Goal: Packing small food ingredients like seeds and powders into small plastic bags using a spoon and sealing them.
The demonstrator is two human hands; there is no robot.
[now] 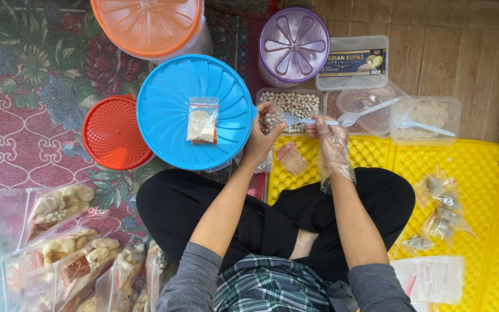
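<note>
Near picture centre, a white plastic spoon [310,121] is gripped by the right hand [326,132], which is covered by a loose clear plastic glove; the spoon's bowl is pointed toward nine o'clock, over the near edge of a clear tub of small pale balls [295,104]. Just beside it, at nine o'clock, the left hand [263,134] is closed on a small clear bag [271,120] held at the tub's rim, touching the spoon's bowl. At six o'clock from the hands, a small filled packet [291,158] is seen lying on the yellow mat [480,173]. At three o'clock, two more clear tubs [371,107] with spoons in them are ranged. At nine o'clock, a sealed packet [203,120] is laid on a blue lid [163,110], with a red lid [112,133] beyond. Filled bags [64,254] are heaped at seven o'clock.
</note>
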